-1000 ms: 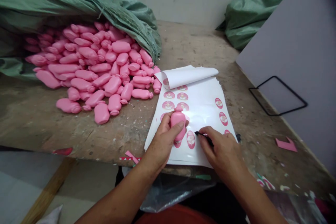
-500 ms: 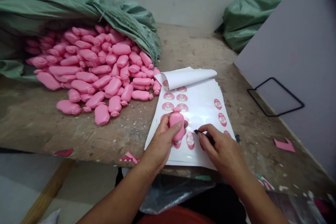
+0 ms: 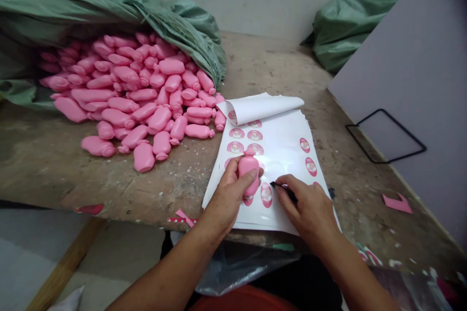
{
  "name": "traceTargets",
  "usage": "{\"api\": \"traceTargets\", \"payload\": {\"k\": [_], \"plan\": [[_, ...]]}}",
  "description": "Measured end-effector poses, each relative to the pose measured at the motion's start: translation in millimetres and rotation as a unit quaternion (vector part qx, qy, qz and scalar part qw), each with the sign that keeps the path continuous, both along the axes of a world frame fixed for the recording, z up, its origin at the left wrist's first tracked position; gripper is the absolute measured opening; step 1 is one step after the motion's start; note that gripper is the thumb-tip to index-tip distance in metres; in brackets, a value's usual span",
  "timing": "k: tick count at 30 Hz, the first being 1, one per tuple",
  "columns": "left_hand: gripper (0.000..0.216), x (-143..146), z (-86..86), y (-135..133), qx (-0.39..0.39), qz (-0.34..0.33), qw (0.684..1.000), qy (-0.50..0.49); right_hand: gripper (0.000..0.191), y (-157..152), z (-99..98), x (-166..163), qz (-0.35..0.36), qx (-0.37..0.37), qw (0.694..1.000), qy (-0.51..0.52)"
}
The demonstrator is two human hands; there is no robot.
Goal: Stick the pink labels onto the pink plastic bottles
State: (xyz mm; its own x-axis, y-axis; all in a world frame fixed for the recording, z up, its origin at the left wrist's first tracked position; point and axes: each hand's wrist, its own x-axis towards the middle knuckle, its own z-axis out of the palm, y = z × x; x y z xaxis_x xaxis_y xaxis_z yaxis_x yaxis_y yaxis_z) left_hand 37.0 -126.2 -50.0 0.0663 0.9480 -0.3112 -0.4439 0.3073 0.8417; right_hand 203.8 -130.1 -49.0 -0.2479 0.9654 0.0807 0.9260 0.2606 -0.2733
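Note:
My left hand is wrapped round a small pink plastic bottle, held over a white sticker sheet. My right hand pinches a thin black tool whose tip rests on the sheet beside an oval pink sticker. More oval stickers lie along the sheet's right edge and near its curled top corner. The sheet lies on a worn table.
A heap of pink bottles spills from a green sack at the left. A second green sack sits at the back right. A grey board with a black wire frame stands on the right. Pink scraps lie nearby.
Both hands stay almost in place; the black tool's tip has shifted slightly on the sheet. The view has nudged a little.

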Motion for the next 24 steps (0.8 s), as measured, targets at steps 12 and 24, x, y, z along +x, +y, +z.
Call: {"api": "traceTargets", "payload": {"k": [12, 24], "plan": [[0.029, -1.1, 0.6, -1.0, 0.001, -0.007, 1.000, -0.014, 0.020, 6.8, 5.3, 3.5, -0.020, -0.082, 0.993, 0.087], [0.026, -0.5, 1.7, 0.0, -0.003, -0.008, 1.000, -0.003, 0.019, 5.9, 5.4, -1.8, -0.016, -0.042, 0.999, 0.022]]}}
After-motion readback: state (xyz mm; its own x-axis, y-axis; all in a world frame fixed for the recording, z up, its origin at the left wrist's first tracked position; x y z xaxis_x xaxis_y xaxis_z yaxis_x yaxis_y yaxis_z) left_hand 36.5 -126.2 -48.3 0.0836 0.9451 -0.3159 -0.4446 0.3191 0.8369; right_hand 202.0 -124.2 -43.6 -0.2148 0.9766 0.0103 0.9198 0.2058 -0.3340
